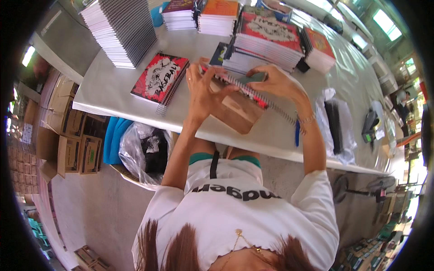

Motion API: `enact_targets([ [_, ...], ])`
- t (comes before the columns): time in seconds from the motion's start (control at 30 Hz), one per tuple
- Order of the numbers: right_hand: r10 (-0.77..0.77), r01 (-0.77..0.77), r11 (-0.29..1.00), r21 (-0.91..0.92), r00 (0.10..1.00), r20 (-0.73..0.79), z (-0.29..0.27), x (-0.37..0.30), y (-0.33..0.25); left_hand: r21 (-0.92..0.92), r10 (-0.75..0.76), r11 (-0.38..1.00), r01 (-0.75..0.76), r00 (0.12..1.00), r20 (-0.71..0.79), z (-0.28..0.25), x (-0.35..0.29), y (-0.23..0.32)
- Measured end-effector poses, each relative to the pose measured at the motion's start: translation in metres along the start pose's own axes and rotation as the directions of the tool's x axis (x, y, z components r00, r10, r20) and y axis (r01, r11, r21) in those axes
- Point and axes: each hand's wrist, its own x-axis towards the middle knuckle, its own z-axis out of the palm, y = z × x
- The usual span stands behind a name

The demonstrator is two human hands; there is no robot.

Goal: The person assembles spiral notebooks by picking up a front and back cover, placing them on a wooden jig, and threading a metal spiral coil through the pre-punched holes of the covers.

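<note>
My left hand (201, 90) grips the left end of a red-edged notebook (246, 90), thumb stretched along its bound edge. At the other end my right hand (278, 81) has fingers curled at the notebook, next to a grey-green surface whose nature I cannot make out. A thin wire coil (282, 112) runs along the bound edge and sticks out past the right end. Below the notebook lies a brown wooden block (237, 113) at the table's near side. A finished-looking red spiral notebook (160, 77) lies flat to the left of my left hand.
Stacked notebooks (271, 43) stand beyond my hands, with a tall stack (120, 34) at the far left. Right of my right arm lie a blue pen (297, 133), black coils in plastic (333, 126) and a black device (370, 125). A plastic-lined box (142, 149) stands below the table edge.
</note>
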Motion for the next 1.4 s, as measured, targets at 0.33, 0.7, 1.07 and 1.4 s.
enact_targets([
  [0.33,0.352,-0.371,0.912,0.177,0.927,0.13,0.008,-0.014,0.009,-0.264,-0.057,0.963,0.06,0.998,0.022,0.007,0.007,-0.013],
  [0.7,0.164,-0.214,0.871,0.443,0.975,0.148,-0.007,-0.002,0.005,-0.483,-0.145,0.858,0.172,0.985,0.094,0.017,0.009,-0.036],
  [1.07,0.163,-0.086,0.951,-0.298,0.956,0.245,-0.016,0.026,-0.005,-0.697,-0.224,0.621,0.358,0.934,0.28,0.011,0.012,-0.031],
  [1.4,-0.216,0.177,0.945,0.276,0.969,0.121,0.005,0.035,0.011,-0.714,-0.263,0.601,0.36,0.932,0.249,-0.001,0.01,-0.03],
])
